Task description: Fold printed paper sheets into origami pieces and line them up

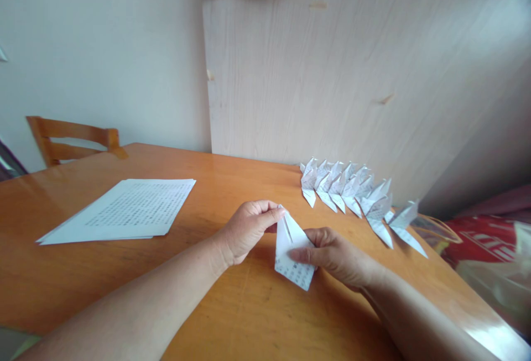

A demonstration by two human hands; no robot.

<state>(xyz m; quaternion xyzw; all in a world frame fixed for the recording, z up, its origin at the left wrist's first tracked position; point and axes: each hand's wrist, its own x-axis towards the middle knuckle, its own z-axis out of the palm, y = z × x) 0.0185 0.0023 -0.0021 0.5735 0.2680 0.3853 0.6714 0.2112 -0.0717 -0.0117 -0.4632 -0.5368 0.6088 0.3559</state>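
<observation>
A folded piece of printed paper (292, 267), narrow at its top and broad below, is held in the air just over the wooden table (232, 317). My left hand (249, 231) pinches its upper tip between thumb and fingers. Lower down, my right hand (338, 256) grips the paper's right side, thumb flat on the front and fingers behind it. Rows of small printed characters run across the lower part, and a slit-like fold line shows near the top.
A stack of printed sheets (136, 212) lies at the left. Several folded paper figures (352, 187) stand in rows at the back right. A wooden chair (78, 134) is behind the table's left side. Red and clear plastic bags (481, 245) are beside its right edge.
</observation>
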